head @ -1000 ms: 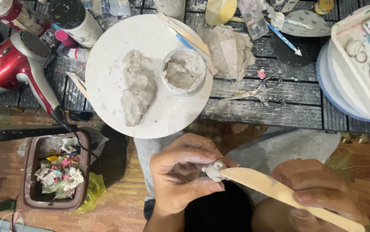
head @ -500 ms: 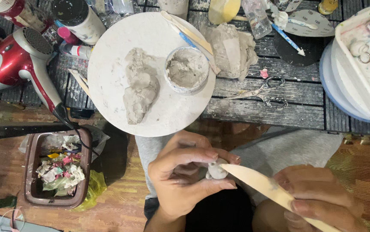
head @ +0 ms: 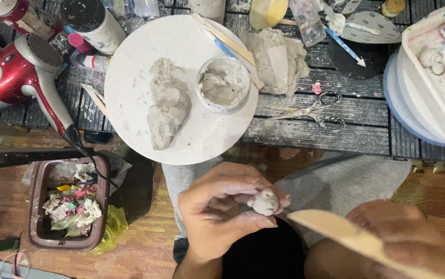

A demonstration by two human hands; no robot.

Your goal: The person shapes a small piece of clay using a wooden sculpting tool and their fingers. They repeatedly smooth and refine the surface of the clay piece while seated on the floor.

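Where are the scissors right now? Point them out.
In the head view, the scissors lie on the slatted table, right of the round white board and below the grey clay lump.

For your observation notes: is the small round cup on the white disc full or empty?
Nearly full: grey clay paste fills the cup almost to its rim.

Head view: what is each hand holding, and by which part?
The left hand pinches a small grey clay lump by its sides between thumb and fingers. The right hand grips a flat wooden modelling tool at its rear, blade end free.
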